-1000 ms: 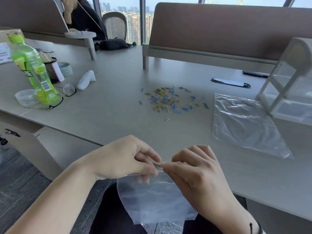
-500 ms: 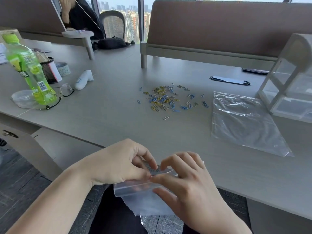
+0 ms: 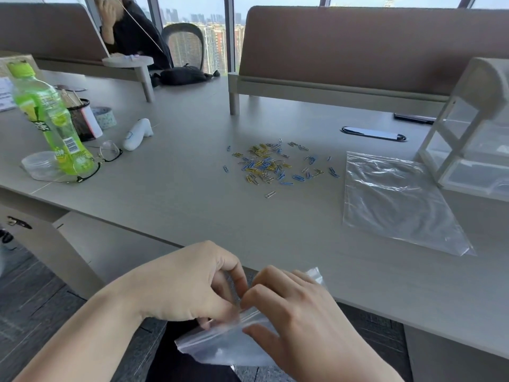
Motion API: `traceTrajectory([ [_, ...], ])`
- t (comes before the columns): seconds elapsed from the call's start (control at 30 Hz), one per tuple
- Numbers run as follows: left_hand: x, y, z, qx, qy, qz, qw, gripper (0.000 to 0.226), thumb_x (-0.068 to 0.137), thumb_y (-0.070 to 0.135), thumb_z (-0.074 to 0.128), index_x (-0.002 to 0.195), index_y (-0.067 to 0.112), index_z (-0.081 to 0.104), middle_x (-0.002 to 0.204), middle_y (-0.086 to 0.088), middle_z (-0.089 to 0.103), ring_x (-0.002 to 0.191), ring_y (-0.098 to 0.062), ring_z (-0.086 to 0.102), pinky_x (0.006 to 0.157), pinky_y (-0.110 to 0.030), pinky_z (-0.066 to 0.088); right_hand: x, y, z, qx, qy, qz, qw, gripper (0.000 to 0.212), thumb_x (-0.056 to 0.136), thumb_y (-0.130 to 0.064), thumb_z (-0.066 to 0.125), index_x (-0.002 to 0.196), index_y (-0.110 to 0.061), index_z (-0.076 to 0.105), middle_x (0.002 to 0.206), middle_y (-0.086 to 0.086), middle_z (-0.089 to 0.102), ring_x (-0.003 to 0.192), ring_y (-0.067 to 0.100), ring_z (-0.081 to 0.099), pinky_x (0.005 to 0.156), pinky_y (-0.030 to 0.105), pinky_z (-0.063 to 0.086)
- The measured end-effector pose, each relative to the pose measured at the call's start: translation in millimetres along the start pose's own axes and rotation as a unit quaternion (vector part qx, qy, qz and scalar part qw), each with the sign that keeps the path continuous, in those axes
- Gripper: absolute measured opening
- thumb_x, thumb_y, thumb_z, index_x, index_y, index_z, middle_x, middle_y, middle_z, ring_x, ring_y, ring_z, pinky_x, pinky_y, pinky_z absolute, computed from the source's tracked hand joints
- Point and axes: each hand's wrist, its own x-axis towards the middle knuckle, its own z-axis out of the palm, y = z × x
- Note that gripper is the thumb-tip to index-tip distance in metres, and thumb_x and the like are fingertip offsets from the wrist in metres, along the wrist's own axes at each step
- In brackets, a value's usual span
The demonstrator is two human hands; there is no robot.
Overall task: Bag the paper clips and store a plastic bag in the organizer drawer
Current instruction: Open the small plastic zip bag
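A small clear zip bag [image 3: 220,346] is held below the desk's front edge by both hands. My left hand [image 3: 187,282] pinches its top edge from the left, and my right hand [image 3: 297,318] grips it from the right, fingertips meeting at the seal. Several blue, yellow and silver paper clips [image 3: 271,164] lie scattered on the desk's middle. A larger clear plastic bag [image 3: 394,199] lies flat to their right. The white organizer with clear drawers [image 3: 468,139] stands at the right edge, drawers shut.
A green drink bottle [image 3: 49,119], glasses [image 3: 102,158], a clear lid [image 3: 38,165], a mesh pen cup [image 3: 81,119], tape roll and a white gadget [image 3: 137,133] crowd the desk's left. A person sits at the far left. A brown divider [image 3: 358,45] backs the desk.
The small bag has turned from hanging down to lying nearly flat across my lap, and both hands have dropped lower with fingers working its top edge.
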Motion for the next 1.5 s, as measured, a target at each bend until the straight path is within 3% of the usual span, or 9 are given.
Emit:
traceTrajectory([
  [0.37,-7.9,-3.8,-3.4,0.070,0.088,0.007,0.994,0.022,0.082,0.003,0.064,0.076,0.024,0.068,0.067,0.000,0.074,0.055,-0.011,0.069,0.051,-0.021,0.048,-1.7,0.5,-0.9,-0.054,0.024,-0.041,0.997,0.025,0.059,-0.018,0.079,0.062,-0.023,0.055,0.065,-0.005,0.049,0.055,0.018,0.046,0.043,0.030,0.038],
  [0.5,-12.8,-9.5,-2.3,0.373,0.253,-0.024,0.892,0.023,0.088,0.020,0.051,0.084,0.034,0.069,0.084,0.015,0.063,0.072,-0.002,0.061,0.057,-0.019,0.040,-7.7,3.1,-10.1,-0.059,-0.013,-0.008,0.998,0.030,0.062,-0.028,0.079,0.063,-0.022,0.049,0.063,-0.004,0.046,0.046,0.019,0.043,0.033,0.029,0.038],
  [0.63,-19.1,-6.4,10.2,0.469,0.265,-0.044,0.841,0.022,0.093,0.035,0.050,0.108,0.039,0.067,0.107,0.012,0.057,0.094,-0.010,0.066,0.073,-0.027,0.051,-7.1,1.9,-11.5,-0.059,-0.043,-0.033,0.997,0.037,0.061,-0.020,0.077,0.064,-0.024,0.040,0.066,-0.005,0.042,0.046,0.018,0.040,0.032,0.029,0.037],
  [0.77,-14.6,-4.9,24.0,0.452,0.160,-0.024,0.877,0.030,0.083,0.038,0.057,0.113,0.040,0.064,0.110,0.007,0.063,0.102,-0.013,0.063,0.070,-0.024,0.044,-0.6,-7.0,-5.4,-0.042,-0.038,-0.081,0.995,0.047,0.062,-0.017,0.068,0.072,-0.027,0.024,0.065,-0.005,0.038,0.052,0.015,0.032,0.035,0.029,0.033],
  [0.87,-4.2,-4.0,36.8,0.420,0.045,0.014,0.906,0.007,0.076,0.022,0.054,0.077,0.019,0.059,0.089,-0.007,0.066,0.079,-0.023,0.064,0.050,-0.026,0.034,-0.4,-6.1,2.3,-0.012,-0.008,-0.097,0.995,0.053,0.067,-0.016,0.072,0.075,-0.028,0.020,0.064,-0.003,0.040,0.053,0.016,0.038,0.039,0.030,0.036],
  [0.97,4.3,-15.9,40.6,0.364,0.025,0.009,0.931,0.011,0.073,0.029,0.057,0.064,0.027,0.051,0.082,-0.002,0.065,0.078,-0.020,0.066,0.052,-0.026,0.039,-3.6,-5.6,6.5,0.020,-0.003,-0.101,0.995,0.035,0.082,-0.020,0.068,0.064,-0.024,0.038,0.063,-0.004,0.043,0.055,0.015,0.038,0.044,0.028,0.039],
  [1.3,26.5,-24.6,40.2,0.343,-0.042,-0.076,0.935,0.073,0.056,0.063,0.076,0.119,0.041,0.046,0.115,0.015,0.064,0.105,-0.014,0.064,0.089,-0.033,0.054,-24.9,3.6,24.6,0.016,-0.188,-0.032,0.982,0.009,0.074,-0.042,0.062,0.072,-0.033,0.061,0.071,-0.009,0.051,0.055,0.009,0.054,0.049,0.025,0.044],
  [1.4,36.6,-22.6,39.7,0.405,-0.042,-0.060,0.911,0.057,0.074,0.055,0.070,0.123,0.032,0.053,0.115,0.007,0.068,0.104,-0.019,0.065,0.083,-0.032,0.053,-23.3,10.0,23.6,-0.005,-0.210,0.008,0.978,0.015,0.070,-0.048,0.064,0.077,-0.035,0.067,0.079,-0.013,0.060,0.064,0.008,0.064,0.051,0.023,0.049],
  [1.5,43.3,-31.1,33.0,0.384,0.000,-0.058,0.922,0.045,0.086,0.057,0.059,0.120,0.028,0.061,0.118,0.005,0.069,0.108,-0.020,0.065,0.086,-0.033,0.055,-19.9,16.0,17.5,-0.012,-0.208,0.078,0.975,0.028,0.086,-0.048,0.054,0.106,-0.031,0.064,0.113,-0.010,0.062,0.097,0.021,0.067,0.074,0.034,0.050],
])
